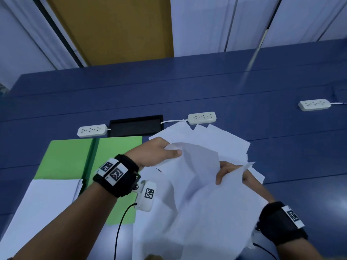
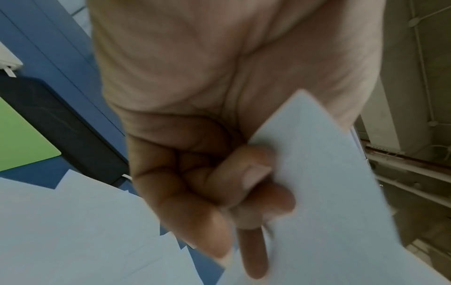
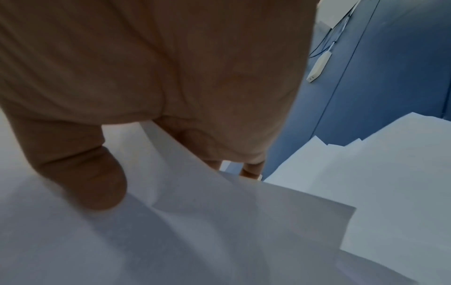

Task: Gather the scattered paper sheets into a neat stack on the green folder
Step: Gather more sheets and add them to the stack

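1. Nearest to us, a white stack of paper (image 1: 40,201) lies squared on the lower left leaf of the green folder (image 1: 65,158), which lies open and flat on the blue desk (image 1: 187,91).
2. Our right hand (image 1: 228,174) grips a lifted, curling sheet (image 1: 206,212). In the right wrist view the thumb (image 3: 85,173) presses on top of the paper, and the fingers go under it, mostly hidden.
3. Our left hand (image 1: 155,152) pinches the far corner of the same raised bundle. In the left wrist view the fingers (image 2: 246,173) are curled against the sheet edge (image 2: 317,173). How many sheets each hand holds we cannot tell.
4. Beneath and beyond the hands, the scattered paper sheets (image 1: 216,139) overlap loosely on the desk, to the right of the folder, corners fanned out at different angles. They are off the folder.
5. Behind the folder a black recessed panel (image 1: 136,125) sits in the desk, flanked by two white power strips (image 1: 92,130) (image 1: 202,117).
6. A third power strip (image 1: 314,104) lies well apart at far right.
7. Past the desk edge: pale wall panels and a yellow-brown panel (image 1: 120,27).
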A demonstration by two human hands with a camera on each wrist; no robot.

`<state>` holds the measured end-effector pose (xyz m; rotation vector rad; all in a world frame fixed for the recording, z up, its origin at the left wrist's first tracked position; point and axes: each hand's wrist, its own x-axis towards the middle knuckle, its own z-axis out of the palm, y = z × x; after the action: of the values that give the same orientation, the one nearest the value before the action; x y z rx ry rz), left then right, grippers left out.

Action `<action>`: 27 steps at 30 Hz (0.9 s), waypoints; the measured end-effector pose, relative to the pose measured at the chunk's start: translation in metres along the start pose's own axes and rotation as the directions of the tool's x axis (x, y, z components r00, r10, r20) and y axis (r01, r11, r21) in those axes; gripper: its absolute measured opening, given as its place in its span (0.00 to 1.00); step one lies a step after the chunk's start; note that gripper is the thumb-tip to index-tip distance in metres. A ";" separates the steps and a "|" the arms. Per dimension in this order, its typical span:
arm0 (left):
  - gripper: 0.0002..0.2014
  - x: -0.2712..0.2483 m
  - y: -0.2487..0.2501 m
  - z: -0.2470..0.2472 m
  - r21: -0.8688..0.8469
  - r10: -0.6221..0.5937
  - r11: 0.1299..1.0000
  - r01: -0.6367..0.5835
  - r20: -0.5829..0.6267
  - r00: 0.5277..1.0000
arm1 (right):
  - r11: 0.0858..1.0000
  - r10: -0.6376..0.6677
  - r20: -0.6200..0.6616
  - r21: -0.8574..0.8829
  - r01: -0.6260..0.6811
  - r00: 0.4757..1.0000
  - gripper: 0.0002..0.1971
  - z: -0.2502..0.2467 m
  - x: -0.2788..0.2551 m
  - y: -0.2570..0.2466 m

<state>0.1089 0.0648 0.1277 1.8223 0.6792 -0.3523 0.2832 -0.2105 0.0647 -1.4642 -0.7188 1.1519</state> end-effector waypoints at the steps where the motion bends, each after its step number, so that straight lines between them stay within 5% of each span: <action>1: 0.35 -0.001 -0.001 0.000 -0.002 0.010 1.000 -0.010 0.019 1.000 | 1.000 0.016 0.000 -0.007 -0.016 1.000 0.13 0.007 -0.004 -0.006; 6: 0.17 -0.021 -0.005 0.000 -0.156 0.126 0.982 -0.103 0.150 0.981 | 1.000 0.003 -0.247 0.010 -0.001 0.969 0.07 0.011 -0.004 0.001; 8: 0.15 -0.031 -0.008 0.002 -0.263 0.164 0.956 -0.131 0.109 0.980 | 0.999 0.035 -0.341 0.016 -0.031 0.939 0.07 0.005 0.000 0.006; 12: 0.42 -0.035 -0.028 0.024 -0.537 0.346 0.795 -0.281 0.021 0.938 | 0.984 0.131 -0.430 0.165 -0.065 0.893 0.17 -0.001 0.004 0.015; 14: 0.53 -0.029 -0.039 0.041 -0.611 0.362 0.745 -0.268 0.033 0.932 | 0.974 0.153 -0.415 0.219 -0.065 0.897 0.10 0.002 0.003 0.015; 17: 0.58 -0.027 -0.044 0.064 -0.724 0.277 0.668 -0.171 0.029 0.960 | 0.954 0.182 -0.345 0.290 -0.080 0.921 0.13 0.008 0.000 0.014; 19: 0.49 -0.024 -0.044 0.076 -0.790 0.093 0.609 -0.074 -0.021 0.995 | 0.945 0.199 -0.334 0.315 -0.089 0.921 0.16 0.011 -0.001 0.021; 22: 0.21 -0.014 -0.043 0.092 -0.730 0.019 0.682 -0.036 -0.032 0.999 | 0.926 0.253 -0.348 0.358 -0.122 0.902 0.18 0.011 -0.002 0.023; 27: 0.16 -0.007 -0.047 0.096 -0.729 -0.011 0.682 -0.059 -0.091 0.996 | 0.874 0.316 -0.294 0.460 -0.156 0.902 0.14 0.016 -0.005 0.010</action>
<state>0.0832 -0.0162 0.0617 1.0641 0.7209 0.0407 0.2654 -0.2115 0.0573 -1.3528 -0.0145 1.0956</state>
